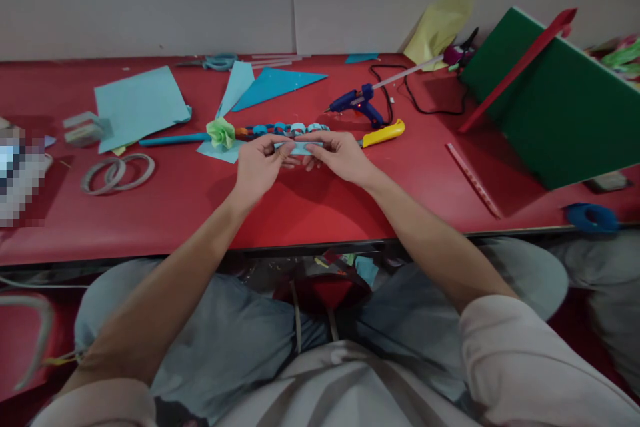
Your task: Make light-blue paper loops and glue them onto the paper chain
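Between my two hands is a small light-blue strip of paper (300,147), pinched at both ends above the red table. My left hand (263,163) grips its left end with thumb and fingers. On the other end, my right hand (343,155) closes in the same way. Just behind my fingers lies a paper chain (280,128) of blue and orange links. A green paper flower (221,133) sits left of my left hand, by a blue paper stick (175,139). Beside my right hand rests a yellow-handled cutter (384,134), its front end partly hidden.
A blue glue gun (357,101) with its black cord lies behind my right hand. Light-blue sheets (140,103), scissors (220,62) and tape rolls (117,175) are to the left. On the right are a pencil (473,180), a green board (545,107) and blue tape (593,216).
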### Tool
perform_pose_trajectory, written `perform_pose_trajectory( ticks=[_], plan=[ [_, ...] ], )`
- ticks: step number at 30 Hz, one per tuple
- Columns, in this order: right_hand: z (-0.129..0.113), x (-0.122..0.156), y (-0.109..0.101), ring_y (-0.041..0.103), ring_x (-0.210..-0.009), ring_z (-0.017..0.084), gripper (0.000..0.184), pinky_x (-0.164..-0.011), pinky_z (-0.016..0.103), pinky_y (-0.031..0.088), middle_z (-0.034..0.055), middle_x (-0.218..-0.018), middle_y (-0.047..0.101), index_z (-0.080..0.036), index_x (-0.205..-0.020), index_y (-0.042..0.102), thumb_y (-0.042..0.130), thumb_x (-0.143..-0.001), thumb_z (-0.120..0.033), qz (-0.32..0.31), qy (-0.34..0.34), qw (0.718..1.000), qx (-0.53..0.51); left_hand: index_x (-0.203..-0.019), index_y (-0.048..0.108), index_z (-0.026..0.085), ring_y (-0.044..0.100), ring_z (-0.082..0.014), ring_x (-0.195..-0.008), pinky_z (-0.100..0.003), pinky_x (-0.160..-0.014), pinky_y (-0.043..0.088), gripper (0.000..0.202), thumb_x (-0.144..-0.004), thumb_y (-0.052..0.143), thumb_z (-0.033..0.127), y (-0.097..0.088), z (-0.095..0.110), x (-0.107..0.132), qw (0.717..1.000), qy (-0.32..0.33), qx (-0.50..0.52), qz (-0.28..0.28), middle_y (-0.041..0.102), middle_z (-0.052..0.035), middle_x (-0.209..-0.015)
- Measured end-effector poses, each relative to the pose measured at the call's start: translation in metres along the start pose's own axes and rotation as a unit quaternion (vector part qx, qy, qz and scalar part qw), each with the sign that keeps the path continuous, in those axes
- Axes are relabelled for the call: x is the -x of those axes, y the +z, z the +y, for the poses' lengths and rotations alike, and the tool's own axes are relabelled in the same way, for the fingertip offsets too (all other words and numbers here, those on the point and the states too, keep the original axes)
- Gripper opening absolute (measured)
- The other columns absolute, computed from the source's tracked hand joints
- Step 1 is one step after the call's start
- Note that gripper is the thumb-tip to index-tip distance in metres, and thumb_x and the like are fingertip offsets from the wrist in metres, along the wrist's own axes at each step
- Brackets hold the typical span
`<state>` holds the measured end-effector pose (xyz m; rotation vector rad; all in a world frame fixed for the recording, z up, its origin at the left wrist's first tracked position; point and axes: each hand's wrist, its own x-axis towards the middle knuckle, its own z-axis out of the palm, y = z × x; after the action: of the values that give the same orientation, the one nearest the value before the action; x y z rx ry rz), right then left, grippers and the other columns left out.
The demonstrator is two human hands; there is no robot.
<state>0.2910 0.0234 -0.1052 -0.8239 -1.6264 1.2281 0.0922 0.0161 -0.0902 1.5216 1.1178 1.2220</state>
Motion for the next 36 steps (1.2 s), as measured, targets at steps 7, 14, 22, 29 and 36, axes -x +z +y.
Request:
perform_pose_trajectory(
  ticks=[7, 14, 22, 29, 36],
  plan=[
    [-0.004, 0.002, -0.005, 0.075, -0.078, 0.015, 0.031, -0.078, 0.030, 0.062, 0.0018, -0.085, 0.081, -0.021, -0.120, 0.082, 0.067, -0.097, -0.036, -0.004, -0.024, 0.999, 0.040, -0.098, 0.074, 0.019, 0.083, -0.0220, -0.076, -0.027, -0.069, 0.068, 0.043, -0.091, 0.076, 0.061, -0.010, 0.006, -0.005, 0.994, -0.076, 0.033, -0.070, 0.081, -0.0063, -0.079],
    [-0.007, 0.004, 0.000, 0.071, -0.075, 0.014, 0.031, -0.074, 0.029, 0.059, 0.0037, -0.093, 0.081, -0.020, -0.112, 0.083, 0.077, -0.089, -0.040, 0.034, -0.022, 0.997, 0.058, -0.102, 0.078, 0.016, 0.083, -0.0246, -0.081, -0.033, -0.079, 0.070, 0.032, -0.084, 0.089, 0.041, -0.018, 0.013, -0.006, 0.993, -0.074, 0.008, -0.094, 0.083, -0.0102, -0.085],
    [-0.002, 0.005, 0.002, 0.070, -0.067, 0.016, 0.030, -0.069, 0.031, 0.059, 0.0042, -0.077, 0.077, -0.017, -0.096, 0.080, 0.073, -0.093, -0.046, 0.045, -0.029, 0.996, 0.070, -0.086, 0.082, 0.017, 0.081, -0.0232, -0.075, -0.032, -0.072, 0.069, 0.032, -0.081, 0.090, 0.048, -0.005, 0.011, 0.004, 0.998, -0.042, -0.018, -0.048, 0.083, -0.0089, -0.080],
    [-0.009, 0.009, 0.003, 0.069, -0.061, 0.015, 0.040, -0.067, 0.029, 0.057, 0.0025, -0.070, 0.075, -0.019, -0.085, 0.079, 0.068, -0.097, -0.056, 0.043, -0.040, 0.989, 0.132, -0.084, 0.083, 0.017, 0.082, -0.0244, -0.076, -0.035, -0.075, 0.071, 0.031, -0.086, 0.084, 0.048, -0.006, 0.022, 0.005, 0.996, -0.040, -0.037, -0.074, 0.083, -0.0080, -0.078],
    [-0.008, 0.007, 0.002, 0.068, -0.057, 0.013, 0.038, -0.064, 0.028, 0.055, 0.0015, -0.070, 0.075, -0.020, -0.086, 0.077, 0.063, -0.100, -0.053, 0.075, -0.045, 0.987, 0.137, -0.085, 0.081, 0.017, 0.078, -0.0187, -0.063, -0.030, -0.066, 0.069, 0.025, -0.090, 0.081, 0.042, -0.011, 0.020, -0.004, 0.999, -0.023, -0.028, -0.010, 0.079, -0.0040, -0.072]
  ],
)
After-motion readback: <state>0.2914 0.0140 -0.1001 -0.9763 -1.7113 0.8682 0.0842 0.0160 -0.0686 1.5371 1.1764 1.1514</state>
